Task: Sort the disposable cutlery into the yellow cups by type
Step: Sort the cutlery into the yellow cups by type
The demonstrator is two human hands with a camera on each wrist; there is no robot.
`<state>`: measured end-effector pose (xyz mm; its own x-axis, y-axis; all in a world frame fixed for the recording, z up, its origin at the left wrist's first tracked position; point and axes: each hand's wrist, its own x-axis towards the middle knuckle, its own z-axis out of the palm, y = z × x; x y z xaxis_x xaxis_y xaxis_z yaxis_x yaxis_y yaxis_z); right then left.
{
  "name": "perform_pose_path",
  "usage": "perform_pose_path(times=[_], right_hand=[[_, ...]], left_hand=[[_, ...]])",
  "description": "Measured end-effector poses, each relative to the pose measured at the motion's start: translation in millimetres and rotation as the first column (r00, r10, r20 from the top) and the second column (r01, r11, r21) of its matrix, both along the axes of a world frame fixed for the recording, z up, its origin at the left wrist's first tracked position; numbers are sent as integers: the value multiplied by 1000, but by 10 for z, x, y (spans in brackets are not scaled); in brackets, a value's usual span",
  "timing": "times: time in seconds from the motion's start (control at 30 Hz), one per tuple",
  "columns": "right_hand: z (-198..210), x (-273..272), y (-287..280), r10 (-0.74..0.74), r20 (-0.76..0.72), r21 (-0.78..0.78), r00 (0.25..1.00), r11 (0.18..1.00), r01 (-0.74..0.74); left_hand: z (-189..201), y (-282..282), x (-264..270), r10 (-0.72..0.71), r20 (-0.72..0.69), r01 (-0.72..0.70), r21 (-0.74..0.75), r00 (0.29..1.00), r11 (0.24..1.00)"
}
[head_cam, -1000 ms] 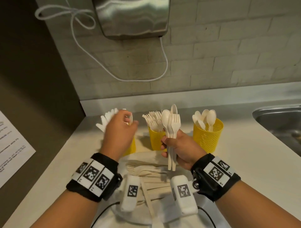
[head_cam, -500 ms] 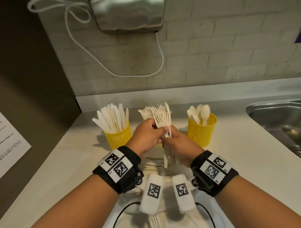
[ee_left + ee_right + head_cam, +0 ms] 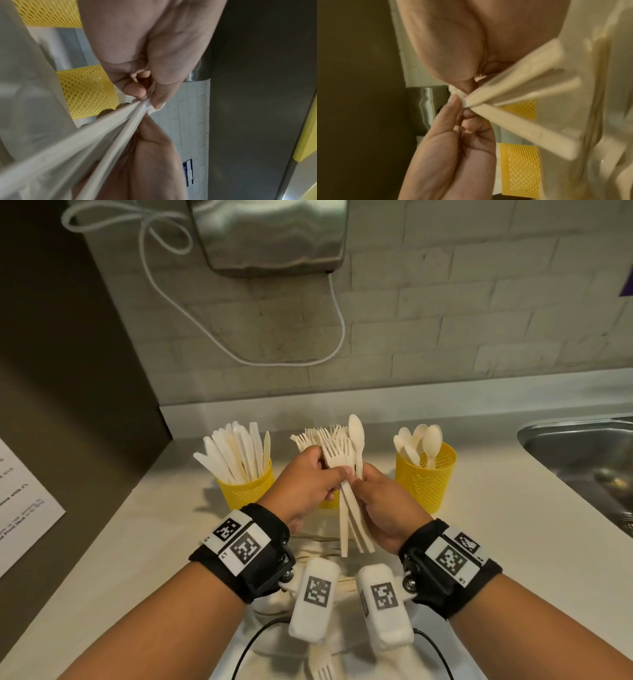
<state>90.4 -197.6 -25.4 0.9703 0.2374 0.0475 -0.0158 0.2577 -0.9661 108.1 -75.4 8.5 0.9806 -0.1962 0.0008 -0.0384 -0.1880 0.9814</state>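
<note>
Right hand (image 3: 383, 501) clamps a mixed bundle (image 3: 349, 508) of forks and one spoon by the handles, heads up, right in front of the middle cup (image 3: 330, 504), and the left hand (image 3: 305, 484) pinches into the fork necks, likely peeling the forks off as a set. Biggest first: the pale matte desk (image 3: 513, 542) carries it all, smooth and flat. Then three yellow mesh cups, round and perforated: the left cup (image 3: 246, 491) bristles with serrated knives, the middle holds forks, the right cup (image 3: 426, 477) oval-bowled spoons, so each type has its home. The cutlery is cream, thin, stiff-looking, flat-handled. Smallest: a loose fork (image 3: 322, 664) low at the frame edge, unsorted
</note>
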Motion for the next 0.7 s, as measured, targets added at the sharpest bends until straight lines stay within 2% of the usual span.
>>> perform_pose_path(times=[0.13,0.27,0.4,0.6,0.7], right_hand=[[9,16,1,-33,-12,-23,999,999,33],[0,71,-166,-204,-110,2,973,979,206],[-3,115,-366,-281,-139,131,949,945,299],[-17,116,-414,-303,-147,139,942,936,323],[-14,111,-406,-305,-147,132,941,937,324]], left_hand=[[25,11,31,-2,9,2,26,1000,1000],[303,179,190,98,58,-92,-97,993,991],[537,311,415,193,135,-155,-249,972,956],[498,180,591,249,207,-198,-239,946,951],[394,133,672,260,232,-224,-171,937,959]])
